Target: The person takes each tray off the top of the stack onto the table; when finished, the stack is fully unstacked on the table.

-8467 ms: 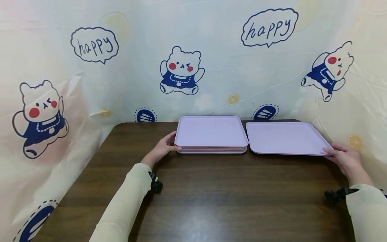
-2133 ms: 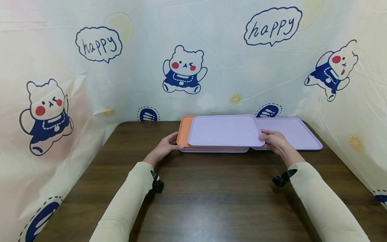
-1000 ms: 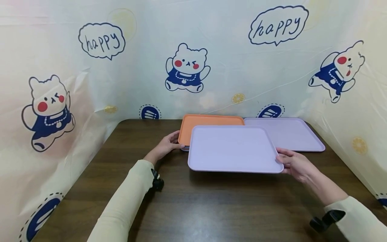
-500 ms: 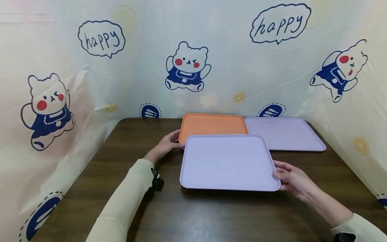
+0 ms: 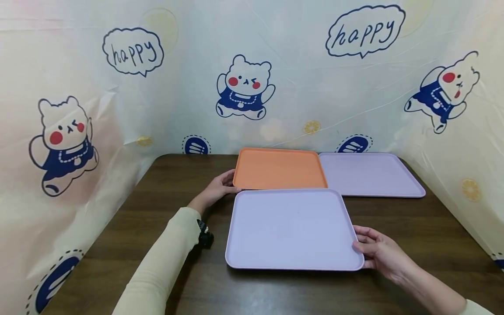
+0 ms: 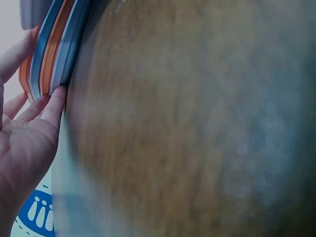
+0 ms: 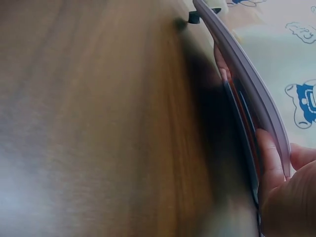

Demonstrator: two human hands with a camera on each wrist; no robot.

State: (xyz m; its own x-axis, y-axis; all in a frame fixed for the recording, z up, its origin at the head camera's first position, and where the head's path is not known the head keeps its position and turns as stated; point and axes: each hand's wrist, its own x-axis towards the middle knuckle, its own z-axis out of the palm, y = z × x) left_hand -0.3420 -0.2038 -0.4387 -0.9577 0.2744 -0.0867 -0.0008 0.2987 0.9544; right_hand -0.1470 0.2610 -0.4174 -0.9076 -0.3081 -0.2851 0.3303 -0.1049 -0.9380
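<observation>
My right hand point(image 5: 387, 253) pinches the right edge of a lilac tray point(image 5: 293, 229), thumb on top and fingers beneath. The tray hangs level just above the table, in front of a stack; the right wrist view shows a gap below it. An orange tray point(image 5: 280, 168) tops that stack. My left hand point(image 5: 215, 190) holds the stack's front left corner, with fingers along the side and thumb at the front. In the left wrist view the layered edges of the stack point(image 6: 52, 54) alternate orange and blue-grey beside the fingertips.
A second lilac tray point(image 5: 372, 175) lies flat at the back right, against the stack's right side. The dark wooden table point(image 5: 130, 227) is backed by a patterned cloth point(image 5: 299, 57) that also hangs along both sides.
The right hand has lifted the lilac tray off the stack and drawn it forward, uncovering the orange one. Earlier it set another lilac tray down at the back right. The left hand has stayed put.
</observation>
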